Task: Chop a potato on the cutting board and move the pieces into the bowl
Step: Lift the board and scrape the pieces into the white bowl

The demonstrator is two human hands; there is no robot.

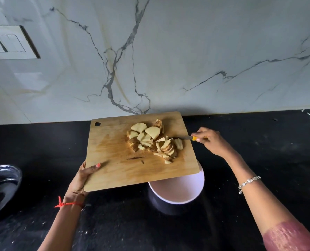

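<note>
Head view, surroundings: a black stone counter (259, 151) runs below a white marble backsplash with grey veins (168, 60). A white switch plate (9, 42) is set in the wall at upper left, and a dark round metal vessel (2, 187) sits at the counter's left edge, well apart from the rest.
Bowl: a round bowl, white inside and dark outside (201, 180), stands on the counter near the person. The board's near right corner covers the far part of its rim.
Board: a rectangular wooden cutting board with a hanging hole (114, 151) is held above the counter, partly over the bowl. Whether it tilts I cannot tell.
Potato: pale cut potato pieces with brown skin (151, 140) lie in a loose pile on the right half of the board; none show in the bowl.
Left hand (81, 176): grips the board's near left corner, with the thumb curled over the top. The fingers beneath are hidden. A red thread (65, 203) circles the wrist.
Right hand (208, 140): the fingers are curled around the yellow handle of a small steel-bladed knife (186, 138). The blade tip touches the pieces on the pile's right side.
Right arm: it wears a silver bracelet (248, 182) and a pink sleeve (291, 236).
</note>
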